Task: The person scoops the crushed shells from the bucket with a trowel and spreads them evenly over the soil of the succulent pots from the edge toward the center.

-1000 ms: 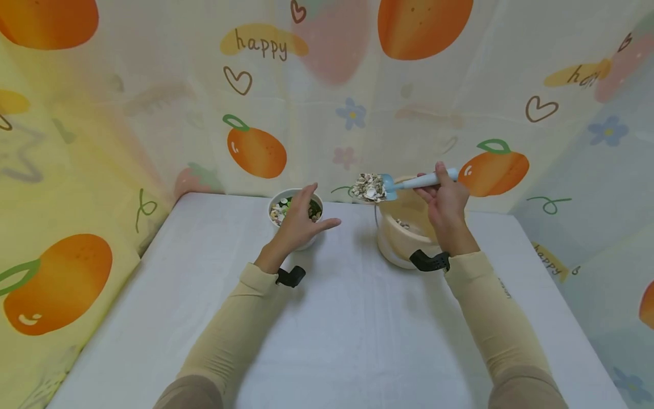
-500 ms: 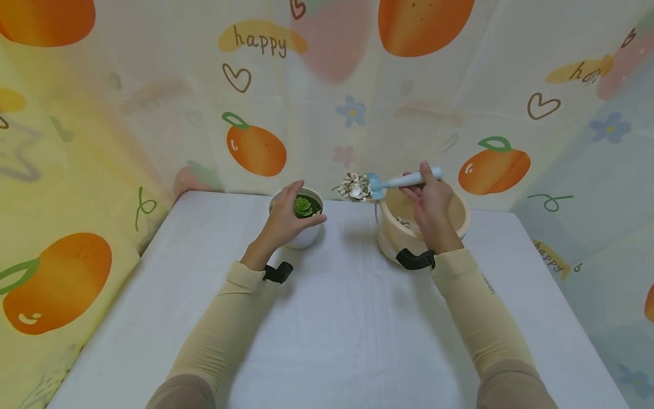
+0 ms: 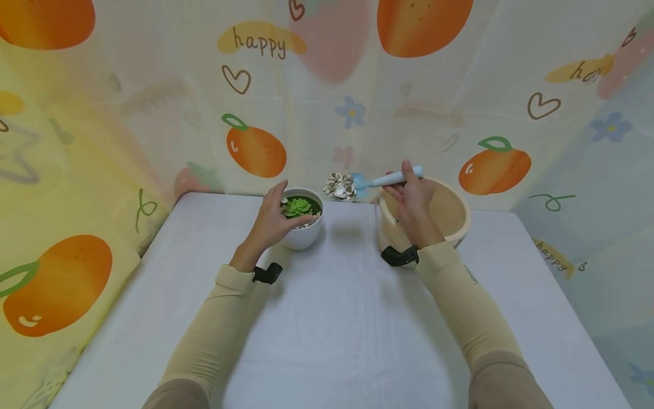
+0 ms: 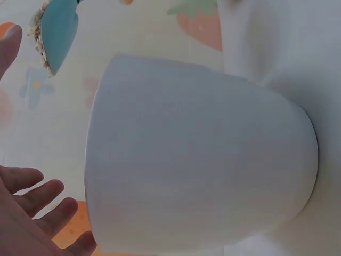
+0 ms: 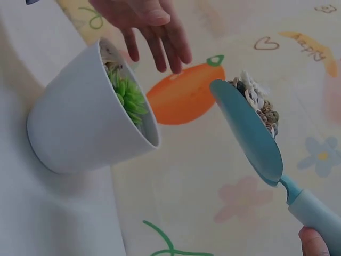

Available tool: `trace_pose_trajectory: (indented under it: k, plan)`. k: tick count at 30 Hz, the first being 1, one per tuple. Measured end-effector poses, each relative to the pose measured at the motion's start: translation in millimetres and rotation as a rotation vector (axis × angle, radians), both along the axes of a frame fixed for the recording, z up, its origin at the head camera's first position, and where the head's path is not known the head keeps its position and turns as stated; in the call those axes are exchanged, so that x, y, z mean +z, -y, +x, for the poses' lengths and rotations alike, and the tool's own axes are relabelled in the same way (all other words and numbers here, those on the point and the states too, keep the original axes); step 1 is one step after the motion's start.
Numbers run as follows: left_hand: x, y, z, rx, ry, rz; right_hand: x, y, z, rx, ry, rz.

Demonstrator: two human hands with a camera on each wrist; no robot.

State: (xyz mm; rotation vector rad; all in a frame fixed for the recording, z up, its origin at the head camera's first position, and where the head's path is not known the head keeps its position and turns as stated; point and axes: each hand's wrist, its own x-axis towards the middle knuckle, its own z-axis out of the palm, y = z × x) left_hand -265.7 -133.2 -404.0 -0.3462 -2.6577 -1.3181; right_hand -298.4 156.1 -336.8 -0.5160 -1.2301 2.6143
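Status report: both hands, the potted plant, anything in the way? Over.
Right hand grips blue scoop, raised, heaped with pebble-like bits. Left hand spread near white pot. Green plant upright inside. Nothing seen between scoop and pot.

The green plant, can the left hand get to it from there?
Probably yes: the left hand is empty and close to the white pot, with nothing covering the green plant; the blue scoop is off to the side.

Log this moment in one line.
Left hand: near round white pot, green succulent inside; right hand: grips light-blue trowel heaped with mottled bits; round beige bucket: upright
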Motion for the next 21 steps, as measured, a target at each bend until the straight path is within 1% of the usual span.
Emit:
trace_pose_trajectory:
  k: [3, 6, 13, 17, 21]
  plan:
    - [-0.4, 5.1, -0.7, -0.006, -0.009, -0.002, 0.4, 4.8, 0.3, 0.005, 0.004, 0.022]
    - [-1.8, 10.9, -1.9, -0.014, -0.003, -0.003, 0.8, 8.8, 0.0, 0.02, 0.009, 0.037]
    - [-4.5, 20.8, -2.6, -0.026, 0.067, 0.01, -0.4, 18.9, 0.1, 0.036, -0.007, 0.061]
    - [-4.1, 24.8, -2.2, -0.033, 0.072, 0.021, -2.5, 23.4, 0.4, 0.033, -0.017, 0.065]
    - [-4.9, 29.5, -1.1, -0.024, 0.089, 0.034, -4.4, 28.2, 1.3, 0.043, -0.025, 0.076]
